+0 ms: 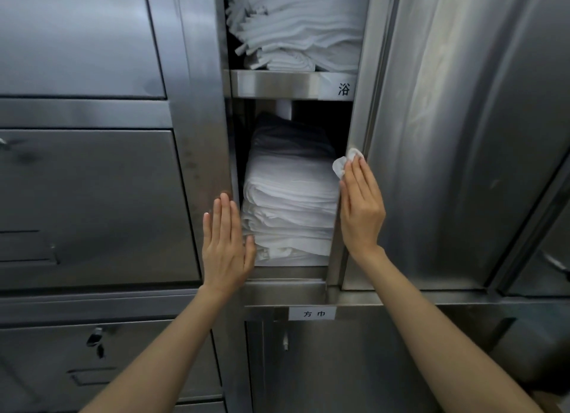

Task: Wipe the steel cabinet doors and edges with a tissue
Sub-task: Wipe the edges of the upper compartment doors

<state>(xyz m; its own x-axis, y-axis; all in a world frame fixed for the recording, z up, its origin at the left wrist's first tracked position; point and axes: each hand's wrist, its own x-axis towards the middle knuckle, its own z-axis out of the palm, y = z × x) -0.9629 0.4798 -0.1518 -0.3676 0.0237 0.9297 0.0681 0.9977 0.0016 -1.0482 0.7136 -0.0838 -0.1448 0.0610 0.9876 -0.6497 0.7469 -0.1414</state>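
Observation:
A steel cabinet fills the view, with its tall right door (456,134) swung open. My right hand (361,209) presses a small white tissue (342,164) flat against the inner edge of that door (354,128), fingers pointing up. My left hand (226,243) lies flat, fingers together, on the steel upright (200,104) left of the opening, its thumb touching the stacked towels; it holds nothing.
Inside the opening, white folded towels (290,215) fill the lower shelf and more towels (296,23) the upper one. A steel shelf edge (277,83) carries a label. Closed drawers (92,209) are on the left, a labelled lower door (339,366) below.

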